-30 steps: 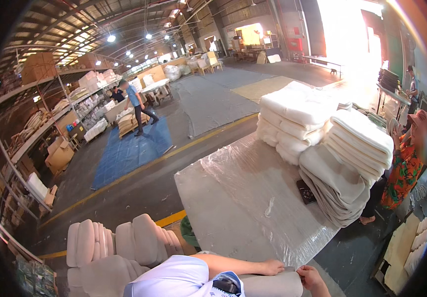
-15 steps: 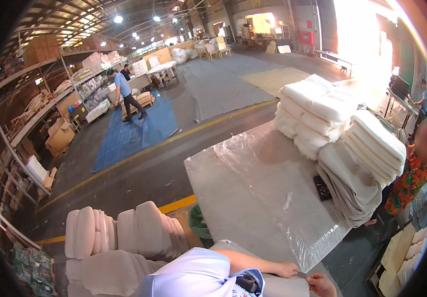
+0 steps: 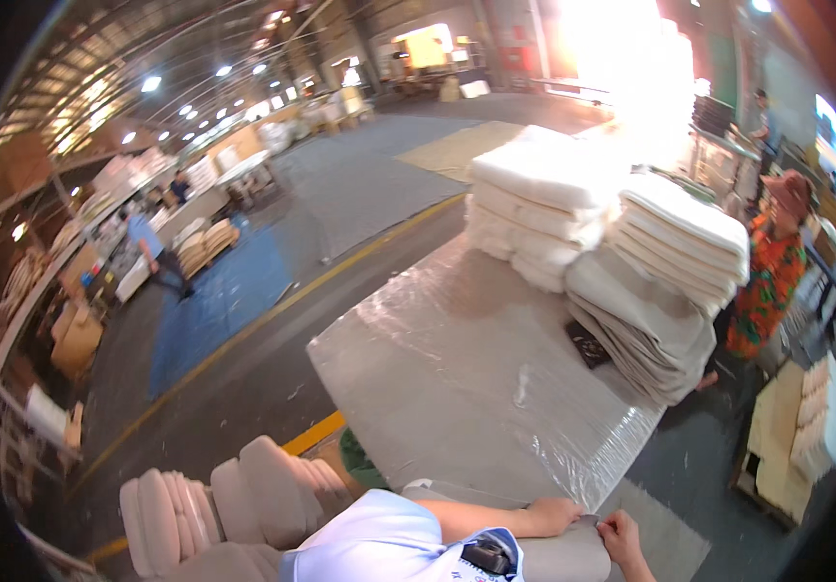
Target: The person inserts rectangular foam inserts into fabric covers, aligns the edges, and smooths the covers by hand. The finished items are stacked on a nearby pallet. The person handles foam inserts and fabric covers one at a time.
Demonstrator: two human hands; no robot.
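A grey cushion (image 3: pixel 563 557) with a smooth fabric cover lies close in front of me, against the near edge of the table (image 3: pixel 418 369). My left hand (image 3: pixel 556 514) is closed on the far right corner of its cover, fingers pinched together. Just to the right, my right hand (image 3: pixel 620 535) also pinches the fabric at that corner. A small gap separates the two hands. My shirt hides the left part of the cushion, and what lies between the fingertips is too small to make out.
Clear plastic film (image 3: pixel 544 417) covers part of the table. White padding (image 3: pixel 534 199) and folded grey covers (image 3: pixel 636 325) are stacked at its far right. Grey cushions (image 3: pixel 263 495) stand at my left. A person in an orange patterned top (image 3: pixel 767 281) stands beyond the stacks.
My view has swung right, so the table and stacks sit further left. Both hands stay at the cushion's corner, still pinching the fabric. The far person in blue stands nearer the shelves.
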